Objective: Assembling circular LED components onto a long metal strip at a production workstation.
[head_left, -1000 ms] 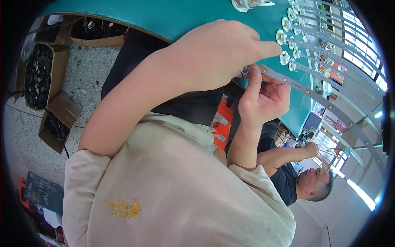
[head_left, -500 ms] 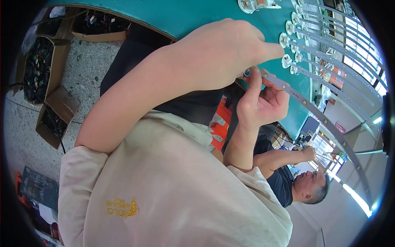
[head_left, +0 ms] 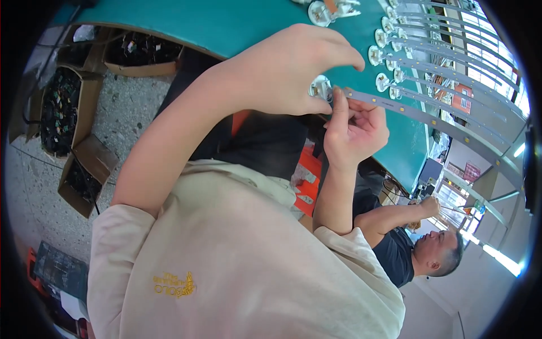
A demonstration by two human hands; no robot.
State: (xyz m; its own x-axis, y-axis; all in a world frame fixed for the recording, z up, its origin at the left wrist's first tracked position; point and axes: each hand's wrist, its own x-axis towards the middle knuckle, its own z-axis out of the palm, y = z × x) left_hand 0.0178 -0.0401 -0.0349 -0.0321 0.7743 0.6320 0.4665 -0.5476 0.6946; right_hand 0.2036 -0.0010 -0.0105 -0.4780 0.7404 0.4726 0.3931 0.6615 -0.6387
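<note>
Right hand [head_left: 358,133] clamped on the end of a light strip [head_left: 402,109], whose long axis runs rightward from the left hand [head_left: 296,70]; the latter's thumb and forefinger stand apart beside a white cap [head_left: 320,86]; green surface [head_left: 186,22] beyond.

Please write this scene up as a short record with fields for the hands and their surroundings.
Left hand: thumb and index finger spread, by a white round end cap; grip unclear
Right hand: thumb and finger pinching an LED strip near its end
Work surface: green tabletop
To the right: further LED strips, side by side
Floor, left: open cardboard boxes
Nearby: co-worker in dark shirt
</note>
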